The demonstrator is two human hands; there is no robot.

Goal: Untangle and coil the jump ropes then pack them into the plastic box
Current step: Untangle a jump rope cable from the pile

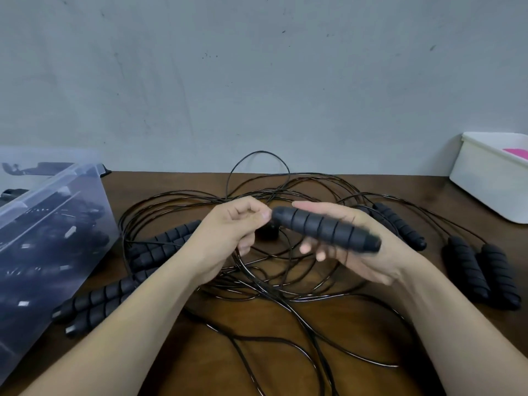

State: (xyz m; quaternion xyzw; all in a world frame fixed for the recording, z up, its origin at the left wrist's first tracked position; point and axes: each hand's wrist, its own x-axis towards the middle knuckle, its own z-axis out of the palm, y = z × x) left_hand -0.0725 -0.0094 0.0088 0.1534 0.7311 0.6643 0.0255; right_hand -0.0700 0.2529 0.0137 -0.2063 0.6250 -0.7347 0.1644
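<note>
Hands work over tangled jump ropes (274, 281) on desk (197, 364)
Right hand (365, 252) grips 1 black handle (325, 228) above the tangle; left hand (228, 232) curls closed at its tip, grasp unclear. Plastic box (57, 224) stands left.

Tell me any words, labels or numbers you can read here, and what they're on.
None can be read.
Small white tags inside the clear plastic box are too blurred.
The black handle in the right hand, the white bin and the wall show no print.
</note>
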